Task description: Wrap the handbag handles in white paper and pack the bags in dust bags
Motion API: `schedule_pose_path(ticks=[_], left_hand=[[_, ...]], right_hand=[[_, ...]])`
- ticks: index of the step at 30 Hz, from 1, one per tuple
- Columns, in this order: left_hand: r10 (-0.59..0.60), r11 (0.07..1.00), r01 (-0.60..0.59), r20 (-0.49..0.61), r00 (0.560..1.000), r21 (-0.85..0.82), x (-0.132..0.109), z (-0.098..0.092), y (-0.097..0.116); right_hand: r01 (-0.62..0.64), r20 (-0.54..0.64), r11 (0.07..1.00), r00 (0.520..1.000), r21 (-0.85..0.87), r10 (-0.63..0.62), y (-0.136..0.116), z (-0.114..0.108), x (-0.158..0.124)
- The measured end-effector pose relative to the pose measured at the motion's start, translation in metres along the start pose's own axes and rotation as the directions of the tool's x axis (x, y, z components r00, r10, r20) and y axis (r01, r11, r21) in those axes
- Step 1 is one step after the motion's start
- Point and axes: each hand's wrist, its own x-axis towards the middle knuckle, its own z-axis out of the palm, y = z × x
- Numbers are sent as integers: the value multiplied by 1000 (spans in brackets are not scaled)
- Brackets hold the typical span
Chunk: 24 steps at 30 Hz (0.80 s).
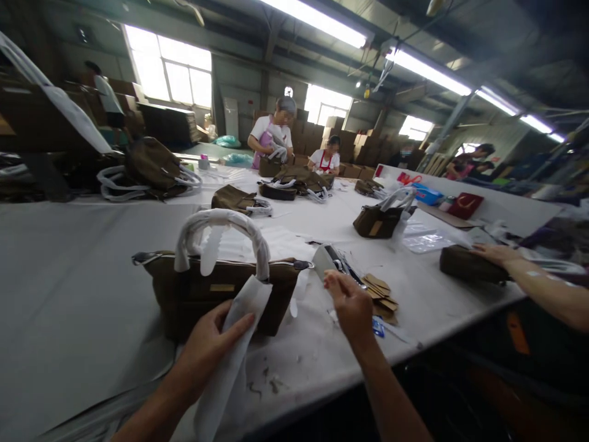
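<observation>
A dark brown handbag [184,301] stands upright on the table in front of me, its raised handle [230,218] wrapped in white material. My left hand [209,344] is closed on a white wrapping strip [251,301] that hangs down from the right base of the handle. To the right of the bag, my right hand [350,307] is raised with its fingers pinched together; anything between them is too small to make out. Just behind that hand lies a grey tape dispenser [329,263]. Brown cardboard pieces [381,301] lie beside it in a loose pile.
At the right, another person's hand [497,253] rests on a brown bag [473,265]. A wrapped-handle bag [377,221] stands farther back, near clear plastic sheets [423,239]. More bags [234,199] lie across the table [83,264]. Co-workers are at the far side.
</observation>
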Motion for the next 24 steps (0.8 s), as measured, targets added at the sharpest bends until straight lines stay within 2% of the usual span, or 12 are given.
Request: schedule_pose_path(ticks=[2, 4, 6, 9, 12, 15, 18, 24], left_hand=[[-5, 1000, 5, -20, 1000, 8, 1, -1, 0], [-1, 1000, 1, -30, 1000, 4, 2, -2, -2], [-11, 1000, 12, -39, 999, 21, 4, -1, -4], [-28, 997, 33, -72, 997, 65, 4, 2, -6], [-42, 993, 55, -119, 992, 108, 4, 3, -5], [-86, 984, 100, -98, 991, 147, 6, 0, -6], [-126, 973, 139, -79, 989, 183, 13, -6, -10], [-120, 961, 161, -184, 975, 224, 16, -2, -14]], right_hand=[[-62, -81, 992, 995, -107, 53, 37, -26, 23], [-119, -83, 980, 991, -158, 107, 69, -42, 41], [-169, -49, 971, 985, -169, 163, 93, -48, 50], [-243, 11, 962, 969, -126, 246, 113, -45, 55], [-324, 41, 946, 945, -23, 324, 119, -41, 55], [-385, 18, 917, 922, 105, 386, 114, -44, 52], [-421, -6, 878, 901, 229, 434, 101, -55, 46], [-511, 72, 781, 849, 359, 523, 85, -82, 21]])
